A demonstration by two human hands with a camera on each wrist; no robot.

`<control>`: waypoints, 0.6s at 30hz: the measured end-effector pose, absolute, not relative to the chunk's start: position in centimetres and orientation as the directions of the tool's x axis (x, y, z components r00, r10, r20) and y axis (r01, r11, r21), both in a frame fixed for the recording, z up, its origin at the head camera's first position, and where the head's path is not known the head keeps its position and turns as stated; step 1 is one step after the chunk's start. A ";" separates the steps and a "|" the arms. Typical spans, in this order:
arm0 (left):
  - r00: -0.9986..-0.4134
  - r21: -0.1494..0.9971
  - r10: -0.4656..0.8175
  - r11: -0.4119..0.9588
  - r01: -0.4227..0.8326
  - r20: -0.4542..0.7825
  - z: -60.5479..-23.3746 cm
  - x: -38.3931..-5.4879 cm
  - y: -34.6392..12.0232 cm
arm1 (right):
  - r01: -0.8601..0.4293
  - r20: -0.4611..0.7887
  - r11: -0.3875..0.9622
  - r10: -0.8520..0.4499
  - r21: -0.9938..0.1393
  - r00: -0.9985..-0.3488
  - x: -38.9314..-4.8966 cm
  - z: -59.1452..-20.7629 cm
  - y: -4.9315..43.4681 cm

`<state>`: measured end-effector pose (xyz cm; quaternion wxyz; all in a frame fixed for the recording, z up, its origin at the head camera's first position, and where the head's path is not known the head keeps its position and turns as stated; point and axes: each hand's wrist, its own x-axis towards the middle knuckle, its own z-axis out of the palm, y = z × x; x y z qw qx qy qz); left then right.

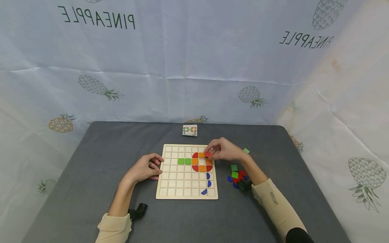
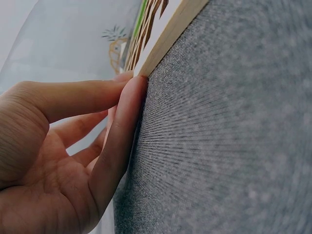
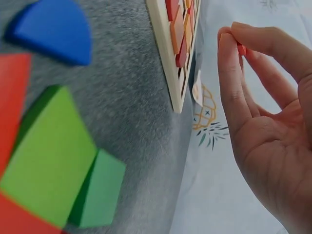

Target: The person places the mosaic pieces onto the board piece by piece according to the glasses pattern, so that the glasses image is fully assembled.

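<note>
Two hands work around the wooden grid board (image 1: 186,171), which serves as the landmark. Nearest the person, at the board's near right corner, three blue curved pieces (image 1: 208,184) already sit in cells. Just right of the board, on the grey table (image 1: 91,175), lies a loose pile of green, red and blue pieces (image 1: 237,176). The left hand (image 1: 145,167) rests against the board's left edge, fingers loosely bent and holding nothing, fingertips (image 2: 127,80) touching the wood as if steadying it. Toward the board's far right, the right hand (image 1: 223,150) hovers above a ring of red and orange pieces (image 1: 202,161), pinching a small red piece (image 1: 208,154) between thumb and forefinger, clear of the surface. Beyond the board's far edge stands a small pattern card (image 1: 189,130).

The red piece looks like thin painted wood: light, stiff, smooth-faced and probably a little slippery, not fragile. Holding it by two opposite edges, as now, seems best, since that leaves the underside free to drop flat into a cell.
</note>
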<state>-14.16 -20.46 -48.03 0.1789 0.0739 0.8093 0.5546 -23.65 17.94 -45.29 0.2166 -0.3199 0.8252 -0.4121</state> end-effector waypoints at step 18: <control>-0.921 0.931 0.339 0.359 -0.060 -0.190 -48.1 -14.1 -20.6 | -0.436 -0.059 0.440 -0.753 -0.785 -0.655 -25.6 -45.2 13.6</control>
